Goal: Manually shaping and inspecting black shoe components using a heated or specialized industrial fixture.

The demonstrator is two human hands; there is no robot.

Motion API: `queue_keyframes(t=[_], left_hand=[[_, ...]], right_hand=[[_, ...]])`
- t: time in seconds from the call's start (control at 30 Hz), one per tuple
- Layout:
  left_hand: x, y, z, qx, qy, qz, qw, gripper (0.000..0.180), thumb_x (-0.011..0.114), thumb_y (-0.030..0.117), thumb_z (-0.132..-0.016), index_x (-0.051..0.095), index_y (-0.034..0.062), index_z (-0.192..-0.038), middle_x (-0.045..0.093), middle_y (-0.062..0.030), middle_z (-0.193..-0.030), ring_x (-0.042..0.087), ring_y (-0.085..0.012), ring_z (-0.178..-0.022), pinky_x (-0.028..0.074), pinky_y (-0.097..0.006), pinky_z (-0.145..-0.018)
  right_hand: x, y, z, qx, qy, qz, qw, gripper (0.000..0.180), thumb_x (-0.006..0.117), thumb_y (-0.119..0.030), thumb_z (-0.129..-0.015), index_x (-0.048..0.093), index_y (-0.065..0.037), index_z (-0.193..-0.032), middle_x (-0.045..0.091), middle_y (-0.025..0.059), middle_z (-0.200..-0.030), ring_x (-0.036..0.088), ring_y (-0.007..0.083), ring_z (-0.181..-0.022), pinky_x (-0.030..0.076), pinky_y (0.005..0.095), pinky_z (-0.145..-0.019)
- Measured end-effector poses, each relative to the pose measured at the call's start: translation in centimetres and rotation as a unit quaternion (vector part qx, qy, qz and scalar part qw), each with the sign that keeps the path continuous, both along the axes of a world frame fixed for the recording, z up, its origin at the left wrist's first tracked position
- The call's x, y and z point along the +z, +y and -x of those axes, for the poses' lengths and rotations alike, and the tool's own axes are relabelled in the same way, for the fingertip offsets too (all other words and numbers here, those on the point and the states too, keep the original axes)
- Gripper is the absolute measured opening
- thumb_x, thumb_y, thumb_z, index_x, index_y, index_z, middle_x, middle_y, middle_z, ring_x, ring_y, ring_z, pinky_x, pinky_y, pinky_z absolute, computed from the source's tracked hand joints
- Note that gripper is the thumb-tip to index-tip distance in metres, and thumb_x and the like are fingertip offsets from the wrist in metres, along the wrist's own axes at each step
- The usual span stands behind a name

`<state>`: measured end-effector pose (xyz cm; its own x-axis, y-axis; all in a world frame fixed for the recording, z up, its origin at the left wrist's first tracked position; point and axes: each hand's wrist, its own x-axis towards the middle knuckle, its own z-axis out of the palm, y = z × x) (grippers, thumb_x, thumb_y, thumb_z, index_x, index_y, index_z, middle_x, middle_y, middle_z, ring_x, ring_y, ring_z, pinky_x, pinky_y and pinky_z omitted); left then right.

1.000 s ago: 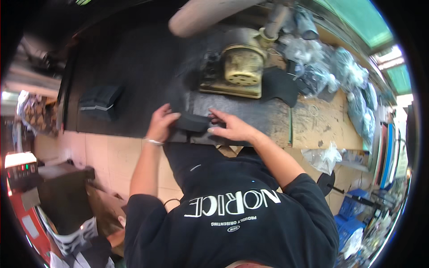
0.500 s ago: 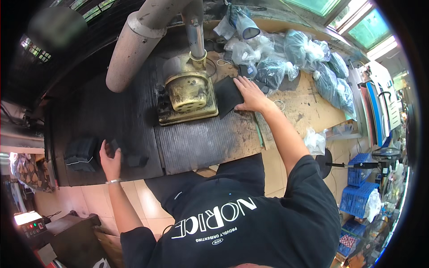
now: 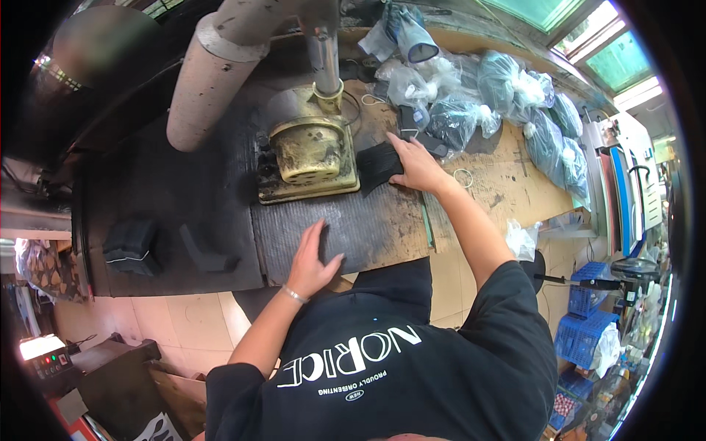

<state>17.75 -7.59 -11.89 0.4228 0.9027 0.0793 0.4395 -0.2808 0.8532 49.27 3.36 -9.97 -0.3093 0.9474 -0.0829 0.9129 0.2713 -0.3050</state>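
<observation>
My right hand [image 3: 421, 165] is closed over the right end of some thin black sheets [image 3: 378, 167], which look bunched together. They lie on the bench beside a dirty cream-coloured machine [image 3: 309, 151] with a rounded housing. Near the bench's front edge, my left hand [image 3: 312, 263] is empty, its thumb and fingers apart. Farther left rests a black bundle [image 3: 132, 246] bound with a thin white band. Next to it lies a bent, flat black piece [image 3: 206, 250].
A thick grey duct [image 3: 213, 81] hangs over the bench left of the machine. Tied clear plastic bags [image 3: 460, 121] of dark pieces crowd the back right. A white elastic loop [image 3: 463, 177] lies near my right wrist. Blue crates [image 3: 585, 338] stand on the floor at right.
My left hand has moved right, from beside the black bundle to the bench's front middle. Under my right hand, the black sheets went from spread flat to a narrower bunch.
</observation>
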Motion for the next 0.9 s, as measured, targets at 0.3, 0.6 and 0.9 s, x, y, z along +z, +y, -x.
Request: queue_keyframes(t=[0.3, 0.6, 0.9], left_hand=[[-0.5, 6.0, -10.2, -0.112, 0.07, -0.162, 0.978, 0.098, 0.081, 0.02, -0.061, 0.027, -0.0025, -0.14, 0.04, -0.0202, -0.135, 0.033, -0.0388, -0.131, 0.023, -0.052, -0.111], [-1.6, 5.5, -11.8, -0.085, 0.069, -0.098, 0.989, 0.054, 0.073, 0.011, -0.07, 0.046, -0.0007, -0.115, 0.053, -0.021, -0.107, 0.053, -0.0412, -0.102, 0.044, -0.042, -0.086], [-1.2, 3.9, -10.2, -0.006, 0.073, -0.054, 0.996, 0.057, 0.071, 0.011, -0.07, 0.044, -0.0029, -0.118, 0.052, -0.0238, -0.112, 0.051, -0.0416, -0.106, 0.042, -0.044, -0.091]], right_hand=[[1.5, -8.7, 1.0, 0.11, 0.098, -0.066, 0.987, 0.076, 0.078, -0.008, -0.06, 0.043, -0.006, -0.127, 0.054, 0.0121, -0.109, 0.052, 0.0321, -0.107, 0.042, 0.0418, -0.091], [-0.5, -15.7, 1.0, -0.109, 0.255, -0.127, 0.952, 0.049, 0.066, -0.006, -0.078, 0.05, 0.0, -0.124, 0.056, 0.0154, -0.116, 0.055, 0.032, -0.108, 0.045, 0.0402, -0.095], [-8.6, -11.4, 8.7, -0.183, 0.942, 0.182, 0.217, 0.054, 0.043, 0.003, -0.07, 0.05, 0.002, -0.123, 0.056, 0.0141, -0.122, 0.052, 0.027, -0.113, 0.034, 0.0391, -0.106]])
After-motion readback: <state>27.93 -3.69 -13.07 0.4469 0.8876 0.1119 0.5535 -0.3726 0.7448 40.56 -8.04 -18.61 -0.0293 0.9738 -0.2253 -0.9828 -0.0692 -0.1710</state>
